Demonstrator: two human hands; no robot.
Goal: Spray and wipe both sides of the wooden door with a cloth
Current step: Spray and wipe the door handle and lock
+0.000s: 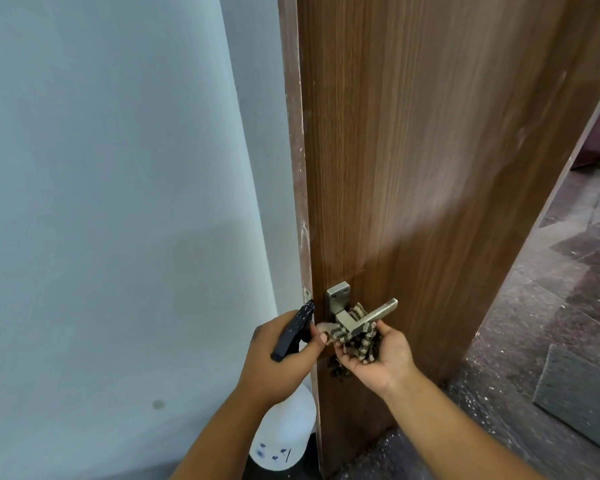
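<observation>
Right hand (378, 355) bunches cloth (355, 336) under lever handle (368, 315), left hand (284, 362) grips spray bottle (284, 434) w/ nozzle idle — best rub round the lever, then the door (430, 150) face.

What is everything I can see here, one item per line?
wooden door: one, brown, centre, standing open
door handle: one, silver lever, low on the door
cloth: one, beige-and-dark striped, bunched around the handle
spray bottle: one, white with black trigger head, left of the door edge
wall: one, pale, left
floor: dark speckled stone, right
mat: one, grey, lower right
left hand: grips the spray bottle
right hand: holds the cloth
</observation>
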